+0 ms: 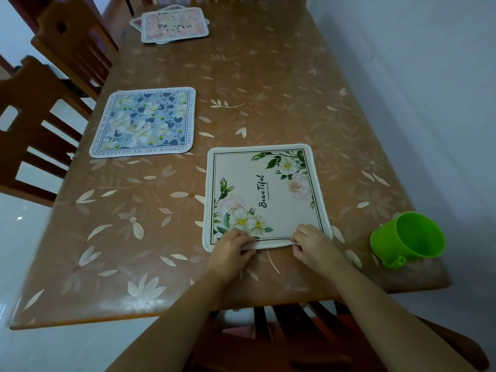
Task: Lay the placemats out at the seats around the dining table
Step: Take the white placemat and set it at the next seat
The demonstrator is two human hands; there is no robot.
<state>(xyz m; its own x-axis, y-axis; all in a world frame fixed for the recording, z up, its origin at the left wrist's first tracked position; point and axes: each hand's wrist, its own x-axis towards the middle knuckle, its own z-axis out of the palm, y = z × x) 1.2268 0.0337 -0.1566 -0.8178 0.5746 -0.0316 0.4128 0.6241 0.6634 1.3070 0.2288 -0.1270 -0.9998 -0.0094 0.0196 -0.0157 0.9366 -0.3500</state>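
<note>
— My left grip [230, 251] and right grip [314, 245] are both clamped on the near edge of the cream placemat [263, 194], which is lifted a little off the surface [268, 89].

— Where does the mat lie?

— Otherwise flat, before the near chair [268, 331], with the green cup [408, 238] apart on its right. I judge I'm squaring it at this seat.

— And next?

— Let go, then reach for the far stack [174, 25]. It looks like several mats, but it's too blurred to count. The blue placemat [143, 123] already sits by a left chair [40, 130], so I'd lift one mat cleanly and carry it to an unset seat.
</note>
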